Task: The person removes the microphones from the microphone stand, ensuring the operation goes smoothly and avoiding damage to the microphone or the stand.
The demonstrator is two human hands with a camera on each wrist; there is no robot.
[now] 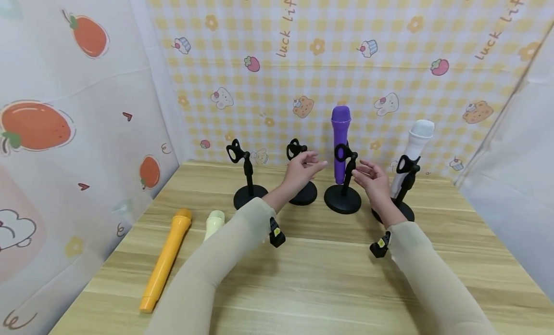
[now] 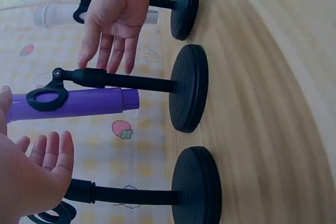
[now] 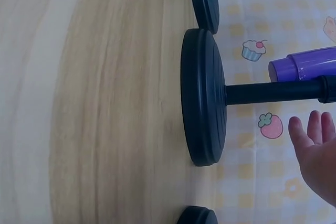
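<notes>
already clipped: purple mic (image 1: 340,133), white mic (image 1: 417,143); left of purple, orange mic (image 1: 167,259), cream mic (image 1: 214,223) unmounted; left hand (image 1: 301,170), right hand (image 1: 374,181) relaxed, empty.

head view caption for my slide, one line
Left hand and right hand flank a purple handheld microphone in a black round-based stand, white handheld microphone at right.
</notes>
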